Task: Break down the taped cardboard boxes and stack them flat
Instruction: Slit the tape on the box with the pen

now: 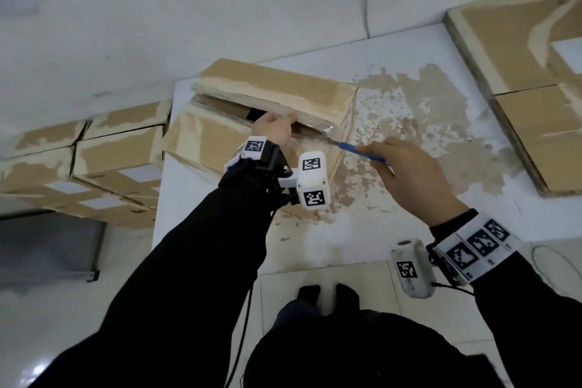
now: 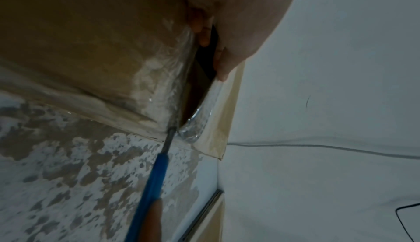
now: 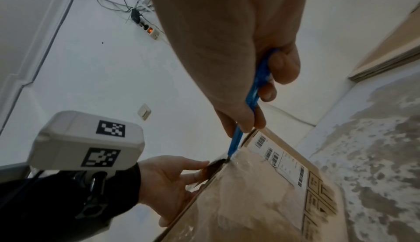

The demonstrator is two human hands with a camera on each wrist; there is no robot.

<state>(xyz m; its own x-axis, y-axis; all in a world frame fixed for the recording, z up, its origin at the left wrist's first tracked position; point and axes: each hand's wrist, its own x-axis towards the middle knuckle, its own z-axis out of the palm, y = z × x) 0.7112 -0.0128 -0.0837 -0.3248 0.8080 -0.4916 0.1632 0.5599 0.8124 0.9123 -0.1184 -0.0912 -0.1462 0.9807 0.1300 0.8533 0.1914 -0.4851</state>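
A taped cardboard box (image 1: 271, 88) stands on the white table (image 1: 362, 239), its top seam partly split. My left hand (image 1: 274, 129) has its fingers hooked into the gap, gripping the far flap (image 2: 229, 105) by its edge. My right hand (image 1: 409, 176) holds a blue-handled cutter (image 1: 359, 149) whose blade sits at the right end of the seam, in the clear tape (image 2: 195, 125). In the right wrist view the cutter (image 3: 250, 105) meets the box corner beside the shipping label (image 3: 279, 154), with the left hand (image 3: 172, 183) just below it.
Flattened cardboard (image 1: 519, 79) lies stacked at the table's right. More taped boxes (image 1: 104, 161) sit low on the left beyond the table edge. The table top has worn brown patches (image 1: 425, 123). A power strip (image 3: 150, 30) and cables lie on the floor.
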